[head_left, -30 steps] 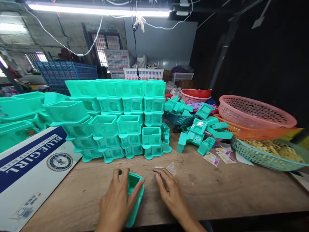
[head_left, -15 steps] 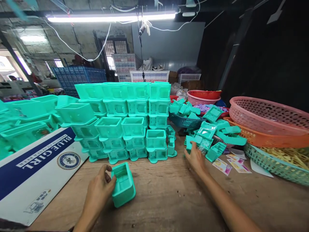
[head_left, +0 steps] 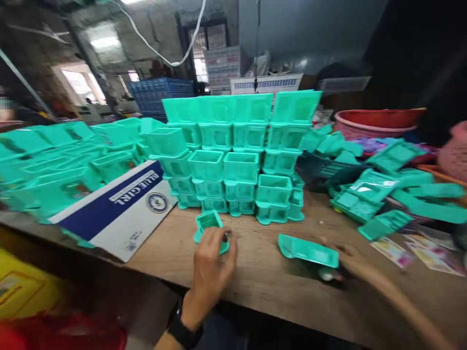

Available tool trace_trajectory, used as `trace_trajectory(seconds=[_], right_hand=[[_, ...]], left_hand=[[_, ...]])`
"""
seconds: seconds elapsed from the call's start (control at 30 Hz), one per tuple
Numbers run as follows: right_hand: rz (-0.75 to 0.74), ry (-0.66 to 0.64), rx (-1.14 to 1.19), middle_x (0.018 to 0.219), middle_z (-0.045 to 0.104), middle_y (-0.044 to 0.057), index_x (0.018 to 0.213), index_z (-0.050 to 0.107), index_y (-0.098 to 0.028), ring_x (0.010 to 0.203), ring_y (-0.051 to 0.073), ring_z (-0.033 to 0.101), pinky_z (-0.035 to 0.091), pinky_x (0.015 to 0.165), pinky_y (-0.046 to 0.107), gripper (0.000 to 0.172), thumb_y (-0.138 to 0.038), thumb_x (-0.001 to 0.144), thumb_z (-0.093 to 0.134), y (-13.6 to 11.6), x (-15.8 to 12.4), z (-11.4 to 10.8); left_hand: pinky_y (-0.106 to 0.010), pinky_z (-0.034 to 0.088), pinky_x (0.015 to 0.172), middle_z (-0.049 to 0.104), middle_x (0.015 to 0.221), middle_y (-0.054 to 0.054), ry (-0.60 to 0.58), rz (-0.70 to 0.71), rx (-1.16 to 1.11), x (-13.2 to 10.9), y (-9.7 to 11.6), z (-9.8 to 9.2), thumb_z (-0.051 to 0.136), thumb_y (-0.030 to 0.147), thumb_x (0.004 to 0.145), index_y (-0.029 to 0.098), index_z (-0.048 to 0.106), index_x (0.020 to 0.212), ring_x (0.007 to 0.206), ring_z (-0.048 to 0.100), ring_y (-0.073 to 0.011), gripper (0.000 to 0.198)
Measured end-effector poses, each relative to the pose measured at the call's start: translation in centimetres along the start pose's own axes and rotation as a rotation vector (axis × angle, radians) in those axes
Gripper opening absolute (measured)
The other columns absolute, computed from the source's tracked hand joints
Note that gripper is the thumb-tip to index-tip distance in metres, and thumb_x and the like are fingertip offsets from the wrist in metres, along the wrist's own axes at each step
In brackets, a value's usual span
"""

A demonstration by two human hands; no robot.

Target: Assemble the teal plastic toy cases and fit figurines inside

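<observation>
My left hand (head_left: pixel 213 260), with a dark watch at its wrist, is closed on the rim of a small green plastic box (head_left: pixel 208 220) standing on the wooden table. Its fingers hide the near side of that box. To the right, my right hand (head_left: pixel 345 257) is blurred and grips one end of a long green plastic panel (head_left: pixel 308 250), held tilted just above the tabletop. A small pale round piece shows under the panel by the fingers; I cannot tell what it is. Behind both hands rise stacked green boxes (head_left: pixel 241 167).
A white and blue carton (head_left: pixel 124 209) slants at the left, with many more green boxes (head_left: pixel 73 187) behind it. Loose green parts (head_left: pixel 375 189) lie heaped at the right beside printed paper slips (head_left: pixel 394 252). A pink basket (head_left: pixel 375 125) stands farther back.
My right hand has come away from the heap of parts toward the middle, bringing a green panel. My left hand still holds the box. The view has turned left and tilted down.
</observation>
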State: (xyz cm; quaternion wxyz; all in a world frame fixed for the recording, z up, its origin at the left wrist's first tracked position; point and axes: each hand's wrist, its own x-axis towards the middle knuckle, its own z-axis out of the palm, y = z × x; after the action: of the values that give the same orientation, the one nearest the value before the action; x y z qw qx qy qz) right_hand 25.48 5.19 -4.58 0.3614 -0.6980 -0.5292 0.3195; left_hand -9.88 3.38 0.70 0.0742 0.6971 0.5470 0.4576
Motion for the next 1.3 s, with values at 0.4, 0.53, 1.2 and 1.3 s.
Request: trace_trajectory(seconds=[0.4,0.53,1.2,1.3], right_hand=[[-0.094,0.240,-0.393,0.085,0.078,0.009,0.083,0.076,-0.020,0.083,0.026,0.072,0.055,0.076,0.034,0.031,-0.043,0.092,0.057,-1.9,-1.3,-3.4],[-0.004,0.595,-0.544,0.132,0.066,0.020,0.125,0.066,-0.013,0.116,0.032,0.065,0.052,0.092,0.044,0.034,-0.031,0.098,0.053,-1.4,1.7,-8.9],[-0.331,0.596,-0.657,0.117,0.076,0.008,0.117,0.073,-0.018,0.105,0.021,0.072,0.058,0.094,0.039,0.024,-0.018,0.095,0.062,1.7,-0.6,-6.5],[-0.266,0.647,-0.735,0.125,0.072,0.009,0.121,0.070,-0.017,0.113,0.022,0.069,0.057,0.098,0.041,0.024,-0.020,0.099,0.062,1.5,-0.8,-9.7]], left_hand=[[-0.062,0.055,0.106,0.046,0.152,-0.017,-0.236,0.048,-0.148,-2.9,3.5,11.9,0.063,0.054,0.095,0.023,0.051,0.139,0.139,0.054,-0.0419,0.056],[-0.061,0.058,0.102,0.050,0.145,-0.018,-0.207,0.054,-0.115,-1.8,3.4,12.8,0.066,0.060,0.088,0.021,0.051,0.136,0.130,0.060,-0.0427,0.064],[-0.058,0.061,0.088,0.059,0.127,-0.020,-0.144,0.049,0.004,-0.6,3.7,13.9,0.059,0.068,0.085,0.012,0.042,0.142,0.114,0.066,-0.0428,0.082],[-0.059,0.061,0.088,0.059,0.125,-0.020,-0.101,0.077,0.035,-1.1,3.4,14.8,0.052,0.068,0.088,0.010,0.042,0.143,0.112,0.066,-0.0434,0.081]])
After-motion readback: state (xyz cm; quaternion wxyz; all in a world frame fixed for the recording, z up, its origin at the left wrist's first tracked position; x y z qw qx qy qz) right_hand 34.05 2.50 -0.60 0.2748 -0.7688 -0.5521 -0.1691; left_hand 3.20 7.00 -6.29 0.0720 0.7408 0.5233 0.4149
